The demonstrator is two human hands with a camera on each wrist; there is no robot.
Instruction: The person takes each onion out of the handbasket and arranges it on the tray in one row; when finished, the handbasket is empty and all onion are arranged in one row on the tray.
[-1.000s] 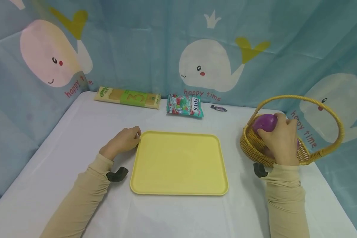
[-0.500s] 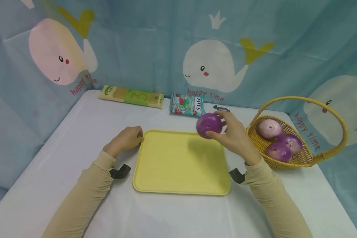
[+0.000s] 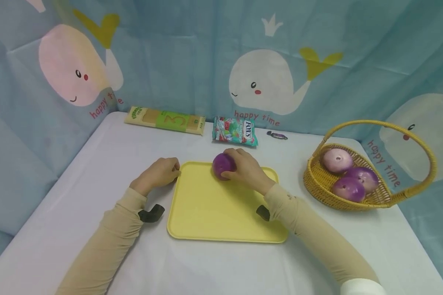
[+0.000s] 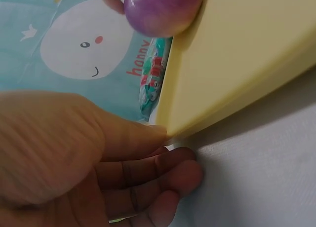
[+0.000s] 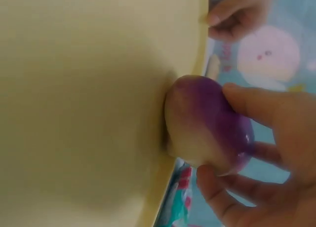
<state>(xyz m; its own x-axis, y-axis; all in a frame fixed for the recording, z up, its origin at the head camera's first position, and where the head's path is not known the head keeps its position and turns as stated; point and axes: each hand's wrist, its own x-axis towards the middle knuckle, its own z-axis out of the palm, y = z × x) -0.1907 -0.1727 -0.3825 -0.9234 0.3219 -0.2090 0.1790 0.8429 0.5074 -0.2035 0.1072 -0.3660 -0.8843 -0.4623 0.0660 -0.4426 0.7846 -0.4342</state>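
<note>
In the head view my right hand (image 3: 246,169) grips a round purple-and-cream turnip (image 3: 222,166) at the far edge of the yellow tray (image 3: 214,213). The right wrist view shows the turnip (image 5: 205,123) close against the tray's surface, thumb on one side and fingertips (image 5: 213,187) on the other. My left hand (image 3: 158,174) holds the tray's far left corner. From the left wrist, its thumb (image 4: 140,138) lies on the rim and its curled fingers are below. To the right, a wicker basket (image 3: 323,196) holds a paler turnip (image 3: 337,160) and two purple ones (image 3: 348,189).
Along the back of the white table (image 3: 140,262) lie a long noodle packet (image 3: 166,121), a teal sweets bag (image 3: 234,131) and a small wrapped candy (image 3: 277,135). A blue whale-print curtain (image 3: 181,65) stands behind. The basket's tall handle (image 3: 424,151) arches over its right side.
My right hand has lifted one turnip out of the basket and carried it left, then down to the tray's far edge. The left hand stays at the tray corner.
</note>
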